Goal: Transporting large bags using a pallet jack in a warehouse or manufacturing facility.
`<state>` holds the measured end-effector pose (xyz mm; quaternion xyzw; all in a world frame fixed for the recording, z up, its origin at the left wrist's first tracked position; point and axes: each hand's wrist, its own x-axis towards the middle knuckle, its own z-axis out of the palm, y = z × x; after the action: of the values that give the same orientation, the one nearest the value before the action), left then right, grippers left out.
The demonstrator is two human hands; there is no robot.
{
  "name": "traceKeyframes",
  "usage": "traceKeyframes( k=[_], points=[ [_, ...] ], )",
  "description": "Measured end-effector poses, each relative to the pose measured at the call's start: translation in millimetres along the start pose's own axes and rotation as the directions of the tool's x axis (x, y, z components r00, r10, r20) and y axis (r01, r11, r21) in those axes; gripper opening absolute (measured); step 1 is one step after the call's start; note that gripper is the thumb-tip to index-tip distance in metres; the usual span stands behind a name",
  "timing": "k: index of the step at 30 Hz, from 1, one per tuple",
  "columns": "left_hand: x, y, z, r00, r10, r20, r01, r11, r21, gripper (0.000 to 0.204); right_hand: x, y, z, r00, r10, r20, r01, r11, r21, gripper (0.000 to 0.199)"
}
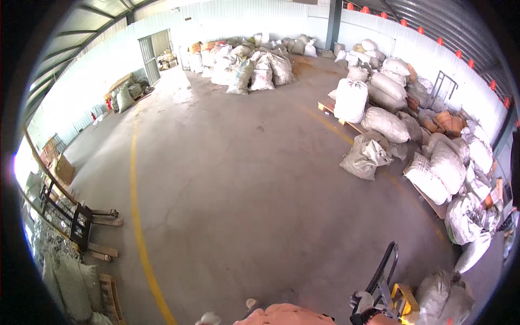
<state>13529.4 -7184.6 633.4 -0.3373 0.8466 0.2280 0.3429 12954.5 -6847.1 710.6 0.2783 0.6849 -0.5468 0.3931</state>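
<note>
Right hand (364, 300) was closed round a black, looped tubular handle (379, 270) near right, beside a yellow metal frame (411, 310); left hand (209, 319), near centre, was cut off, grip unreadable.

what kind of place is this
Probably a warehouse or storage hall: bulging sacks are heaped at the right and along the far wall, what looks like a pallet truck stands at the left, and a yellow line marks the floor.

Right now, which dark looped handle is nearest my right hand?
The black looped handle beside the yellow frame by your right hand; another dark loop stands far back among the pale sacks.
</note>
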Motion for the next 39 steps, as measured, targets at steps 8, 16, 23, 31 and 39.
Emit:
traceKeyframes(
  k=[8, 16, 23, 31, 39],
  points=[
    [195.8, -173.3, -343.4, 0.980, -0.063, -0.191, -0.004, 0.943, -0.332, 0.039, 41.5, -86.3, 276.4, 0.996, -0.056, -0.074, 0.063, 0.993, 0.099, 0.009],
    [367.0, -252.3, -589.5, 0.932, 0.359, -0.046, -0.362, 0.928, -0.083, 0.039, 45.3, -195.4, 553.5, 0.962, -0.124, -0.243, 0.176, 0.962, 0.207, 0.019],
    [528.7, -298.8, -792.8, 0.444, 0.892, -0.084, -0.700, 0.404, 0.589, 0.038, -63.1, -217.0, 825.0, 0.912, -0.383, -0.150, 0.398, 0.913, 0.087, 0.017],
    [403.5, -131.1, -921.3, -0.240, 0.971, -0.016, -0.866, -0.206, 0.456, 0.063, -230.6, -104.3, 976.0, 0.686, -0.534, -0.494, 0.261, 0.814, -0.519, 0.037],
    [340.5, -203.5, -939.8, -0.583, 0.766, 0.270, -0.663, -0.641, 0.386, 0.041, -416.7, -53.0, 1023.7, 0.519, -0.620, -0.588, 0.128, 0.737, -0.664, 0.049]
  ],
)
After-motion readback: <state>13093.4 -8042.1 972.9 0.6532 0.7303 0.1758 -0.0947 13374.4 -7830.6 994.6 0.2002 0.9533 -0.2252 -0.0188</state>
